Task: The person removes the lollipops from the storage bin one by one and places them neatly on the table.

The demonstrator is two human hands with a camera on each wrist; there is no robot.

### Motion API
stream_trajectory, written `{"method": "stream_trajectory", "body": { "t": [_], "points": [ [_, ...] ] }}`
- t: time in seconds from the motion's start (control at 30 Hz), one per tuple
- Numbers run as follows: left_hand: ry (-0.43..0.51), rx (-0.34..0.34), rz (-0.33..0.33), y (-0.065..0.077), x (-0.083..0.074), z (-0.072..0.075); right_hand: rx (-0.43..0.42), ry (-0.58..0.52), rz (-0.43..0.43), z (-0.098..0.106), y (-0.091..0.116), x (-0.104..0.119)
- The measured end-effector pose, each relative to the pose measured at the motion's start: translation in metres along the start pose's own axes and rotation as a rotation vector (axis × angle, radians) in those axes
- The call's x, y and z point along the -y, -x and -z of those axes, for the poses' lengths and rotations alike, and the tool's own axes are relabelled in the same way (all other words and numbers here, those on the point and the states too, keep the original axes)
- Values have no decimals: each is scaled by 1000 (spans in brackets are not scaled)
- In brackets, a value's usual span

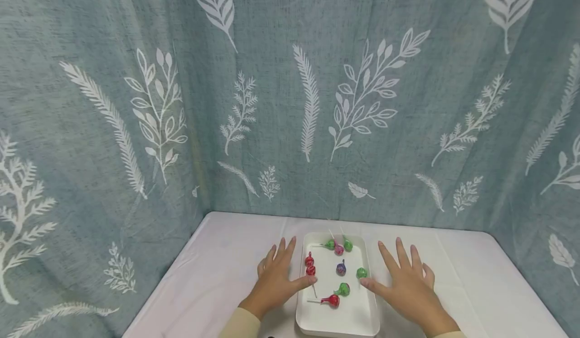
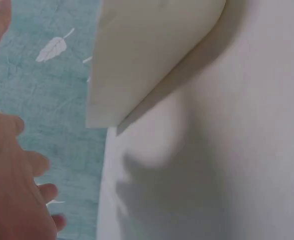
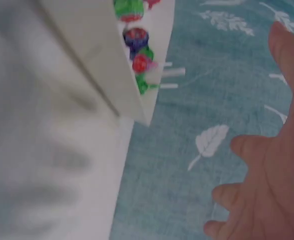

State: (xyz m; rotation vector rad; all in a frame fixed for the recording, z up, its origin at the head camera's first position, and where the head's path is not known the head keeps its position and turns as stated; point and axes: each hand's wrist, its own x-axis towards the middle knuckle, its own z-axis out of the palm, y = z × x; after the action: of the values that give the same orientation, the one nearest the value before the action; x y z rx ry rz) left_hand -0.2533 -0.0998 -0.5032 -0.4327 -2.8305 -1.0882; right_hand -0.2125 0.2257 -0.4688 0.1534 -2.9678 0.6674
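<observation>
A white rectangular tray [image 1: 335,324] lies between the two hands, with several wrapped lollipops in it. A red lollipop [image 1: 334,300] and a green one [image 1: 344,289] lie towards its near end. In the middle is a dark purple lollipop [image 1: 341,268]; red ones [image 1: 310,271] lie along the left wall. A pink lollipop [image 1: 339,250] sits among green ones at the far end. My left hand [image 1: 278,280] hovers by the tray's left side, fingers spread, holding nothing. On the other side, my right hand [image 1: 403,287] is also spread and holds nothing, its thumb near a green lollipop [image 1: 361,273].
The tray stands on a white-covered table [image 1: 471,272]. Blue-green curtains [image 1: 281,101] with white leaf prints hang behind the table and along both sides. Both wrist views show the tray's outer wall [image 2: 147,45] and hand shadows on the cloth.
</observation>
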Motion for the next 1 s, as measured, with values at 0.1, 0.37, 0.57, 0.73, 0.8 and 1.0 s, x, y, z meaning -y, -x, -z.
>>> {"method": "stream_trajectory", "body": {
  "t": [0.1, 0.37, 0.57, 0.73, 0.8, 1.0],
  "points": [
    [130, 21, 18, -1, 0, -10, 15, -19, 13, -4, 1, 8],
    [498, 28, 84, 2, 1, -37, 57, -95, 63, -12, 3, 21],
    [688, 21, 152, 5, 5, -52, 41, -177, 116, -18, 0, 26],
    [753, -8, 176, 4, 10, -56, 45, -283, 137, -23, 0, 28],
    [772, -22, 181, 4, 11, -56, 40, -341, 145, -26, -1, 29],
    [793, -32, 193, 4, 17, -57, 25, -466, 169, -39, -5, 31]
  ]
}}
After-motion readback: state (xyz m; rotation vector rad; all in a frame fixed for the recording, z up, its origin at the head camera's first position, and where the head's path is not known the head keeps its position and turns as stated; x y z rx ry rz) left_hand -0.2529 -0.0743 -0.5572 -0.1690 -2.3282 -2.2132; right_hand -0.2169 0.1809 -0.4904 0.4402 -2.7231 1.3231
